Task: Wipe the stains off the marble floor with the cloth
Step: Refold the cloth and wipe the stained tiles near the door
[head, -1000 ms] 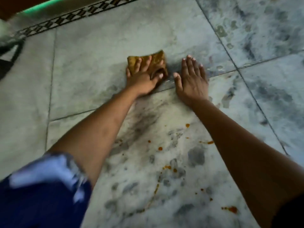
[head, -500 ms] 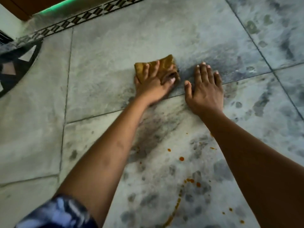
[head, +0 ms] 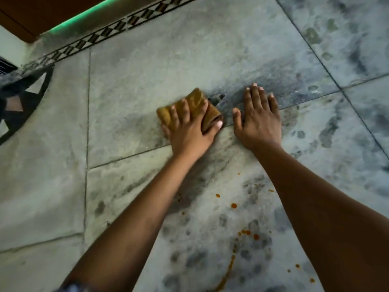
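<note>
Left hand (head: 190,131) pressed palm-down on folded mustard-brown cloth (head: 195,102), fingers spread over its top, thumb (head: 216,125) hooked round the near right corner; cloth pinned flat to marble floor (head: 147,85) rather than lifted. Cloth centre of scene, on the far tile, just beyond the grout line (head: 130,155) running left to right under the hand. Slight blur on cloth and left hand.

Right hand (head: 260,120) flat on the floor just right of the cloth, not touching it; fingers extended and lightly splayed, thumb out to the left, nothing held. Palm straddling the same grout line.

Dark grey smear (head: 273,85) on the tile directly beyond and right of the cloth, reaching past the right fingertips. Second dark smudge (head: 202,182) on the near tile, between the two forearms.

Orange-red stains (head: 234,205) scattered as small drops on the near tile between the forearms; a thin orange streak (head: 227,272) curving toward the near edge. More drops at near right (head: 297,265).

Far left: black-and-white diamond border strip (head: 109,31), green-lit edge (head: 84,17) beyond it. Dark inlaid curved motif (head: 23,98) at left edge. Blue patterned sleeve (head: 73,288) barely visible at near left.
</note>
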